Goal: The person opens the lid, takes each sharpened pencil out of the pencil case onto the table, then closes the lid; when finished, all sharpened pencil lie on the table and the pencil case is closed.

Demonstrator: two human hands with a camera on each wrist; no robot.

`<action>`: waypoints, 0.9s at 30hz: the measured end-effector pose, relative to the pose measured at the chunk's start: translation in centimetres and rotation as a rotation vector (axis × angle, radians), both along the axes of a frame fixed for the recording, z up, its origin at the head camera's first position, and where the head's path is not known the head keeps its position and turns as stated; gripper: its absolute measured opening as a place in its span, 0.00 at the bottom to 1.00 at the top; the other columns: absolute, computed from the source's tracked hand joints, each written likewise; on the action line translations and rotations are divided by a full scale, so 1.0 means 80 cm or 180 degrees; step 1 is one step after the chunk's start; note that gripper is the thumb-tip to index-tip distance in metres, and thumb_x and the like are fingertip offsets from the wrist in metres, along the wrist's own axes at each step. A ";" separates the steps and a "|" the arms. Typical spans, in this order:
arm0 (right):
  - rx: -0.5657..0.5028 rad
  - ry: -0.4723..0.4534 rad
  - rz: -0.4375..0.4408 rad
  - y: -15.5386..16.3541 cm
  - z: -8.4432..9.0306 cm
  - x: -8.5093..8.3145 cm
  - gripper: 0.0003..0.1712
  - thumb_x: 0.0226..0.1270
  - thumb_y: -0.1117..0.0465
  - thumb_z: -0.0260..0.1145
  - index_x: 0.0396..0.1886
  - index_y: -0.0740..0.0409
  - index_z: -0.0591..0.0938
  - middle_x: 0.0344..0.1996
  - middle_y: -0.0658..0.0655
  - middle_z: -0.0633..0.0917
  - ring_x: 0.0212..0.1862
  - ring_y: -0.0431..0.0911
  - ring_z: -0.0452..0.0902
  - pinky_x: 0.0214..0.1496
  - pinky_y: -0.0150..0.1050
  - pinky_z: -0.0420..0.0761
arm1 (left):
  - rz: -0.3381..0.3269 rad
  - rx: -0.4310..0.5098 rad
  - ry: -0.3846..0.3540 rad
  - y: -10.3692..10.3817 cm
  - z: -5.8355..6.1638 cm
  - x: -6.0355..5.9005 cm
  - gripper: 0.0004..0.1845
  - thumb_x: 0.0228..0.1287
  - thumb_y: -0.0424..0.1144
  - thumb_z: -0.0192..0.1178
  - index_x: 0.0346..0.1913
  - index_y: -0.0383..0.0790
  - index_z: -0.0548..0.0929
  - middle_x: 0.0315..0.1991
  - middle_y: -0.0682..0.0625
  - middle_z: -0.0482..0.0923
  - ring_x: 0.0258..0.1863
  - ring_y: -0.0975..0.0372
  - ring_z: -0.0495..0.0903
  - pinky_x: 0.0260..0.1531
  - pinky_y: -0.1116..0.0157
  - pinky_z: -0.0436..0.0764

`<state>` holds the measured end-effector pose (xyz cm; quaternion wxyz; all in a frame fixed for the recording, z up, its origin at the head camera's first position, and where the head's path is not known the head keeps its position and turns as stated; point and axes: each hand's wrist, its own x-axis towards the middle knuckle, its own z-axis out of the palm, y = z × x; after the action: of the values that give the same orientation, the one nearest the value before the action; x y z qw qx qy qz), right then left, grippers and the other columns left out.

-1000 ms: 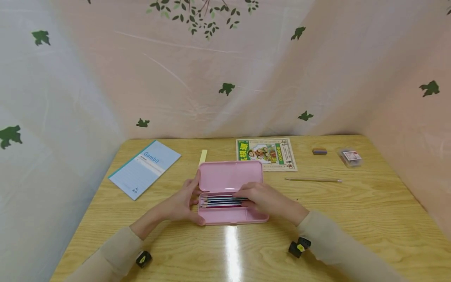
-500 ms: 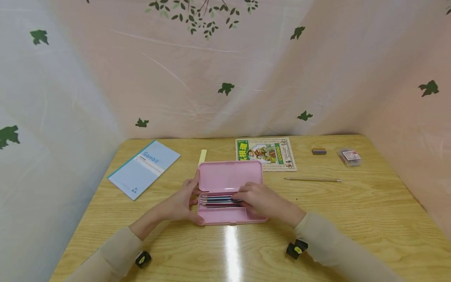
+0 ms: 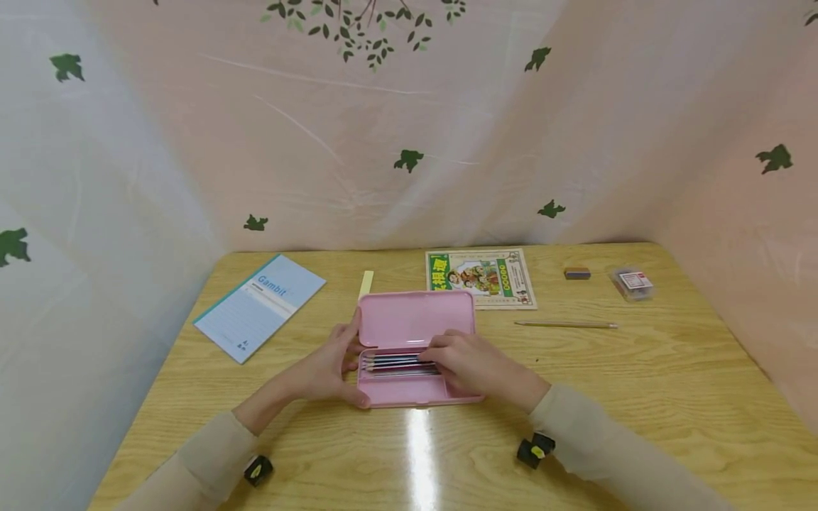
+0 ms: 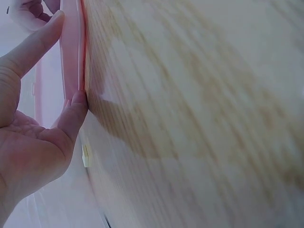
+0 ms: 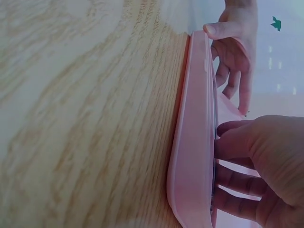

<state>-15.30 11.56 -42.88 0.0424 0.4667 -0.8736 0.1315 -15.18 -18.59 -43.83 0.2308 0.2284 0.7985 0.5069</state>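
Observation:
A pink pencil case (image 3: pixel 401 392) lies on the table with its lid (image 3: pixel 409 319) raised at the back. Several pencils (image 3: pixel 390 363) lie side by side in its rear compartment, sharpened ends to the left. My left hand (image 3: pixel 329 369) holds the case's left end, thumb at the front corner and a finger up along the lid's edge. Inside the case, my right hand (image 3: pixel 469 362) curls its fingers and thumb on the right part of the pencils, covering their ends. In the right wrist view, the right hand (image 5: pixel 275 166) dips its fingertips behind the case's front wall (image 5: pixel 192 142).
A blue notebook (image 3: pixel 260 306) lies to the left, with a yellow strip (image 3: pixel 366 282) behind the case. An illustrated booklet (image 3: pixel 492 277) lies partly behind the lid. Rightward are a loose pencil (image 3: pixel 565 324), an eraser-like block (image 3: pixel 577 273) and a small clear box (image 3: pixel 631 282).
The right hand has shifted slightly left within the case, and the pencils under it have changed their arrangement. The left hand keeps its hold on the case.

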 end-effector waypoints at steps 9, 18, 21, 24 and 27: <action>-0.0085 -0.0196 -0.0045 -0.001 -0.002 -0.003 0.13 0.65 0.70 0.70 0.48 0.58 0.89 0.40 0.53 0.86 0.43 0.46 0.83 0.50 0.39 0.86 | 0.0033 -0.0082 -0.0016 -0.001 -0.001 0.001 0.79 0.41 0.35 0.85 0.81 0.49 0.28 0.72 0.36 0.47 0.68 0.47 0.67 0.67 0.54 0.73; -0.0056 -0.0206 -0.0048 -0.001 0.000 -0.002 0.12 0.66 0.70 0.69 0.47 0.57 0.90 0.40 0.53 0.86 0.44 0.46 0.83 0.50 0.39 0.86 | 0.0030 -0.0131 -0.0011 0.000 0.002 0.001 0.79 0.42 0.36 0.85 0.81 0.49 0.28 0.72 0.36 0.48 0.68 0.47 0.67 0.67 0.53 0.73; -0.0054 -0.0241 -0.0053 -0.001 -0.001 -0.002 0.13 0.66 0.71 0.69 0.48 0.57 0.90 0.40 0.53 0.86 0.44 0.45 0.83 0.51 0.38 0.86 | 0.0029 -0.0137 -0.0013 0.000 0.002 0.001 0.79 0.42 0.37 0.85 0.81 0.50 0.28 0.72 0.36 0.48 0.68 0.47 0.67 0.67 0.53 0.73; -0.0045 -0.0276 -0.0062 -0.001 -0.001 -0.001 0.14 0.66 0.71 0.69 0.49 0.57 0.89 0.41 0.54 0.86 0.45 0.45 0.83 0.52 0.39 0.85 | 0.0016 -0.0129 -0.0008 -0.001 0.001 0.001 0.79 0.42 0.37 0.85 0.81 0.50 0.27 0.71 0.36 0.48 0.68 0.47 0.67 0.67 0.53 0.74; -0.0010 -0.0297 -0.0073 0.001 -0.001 0.000 0.17 0.65 0.72 0.69 0.51 0.56 0.89 0.43 0.54 0.85 0.46 0.46 0.82 0.53 0.40 0.85 | 0.0000 -0.0104 0.0012 0.000 0.001 0.001 0.79 0.42 0.37 0.85 0.81 0.50 0.27 0.71 0.36 0.48 0.68 0.46 0.68 0.66 0.54 0.74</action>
<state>-15.28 11.62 -42.96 0.0039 0.4499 -0.8797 0.1539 -15.14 -18.62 -43.76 0.2329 0.2255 0.8071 0.4934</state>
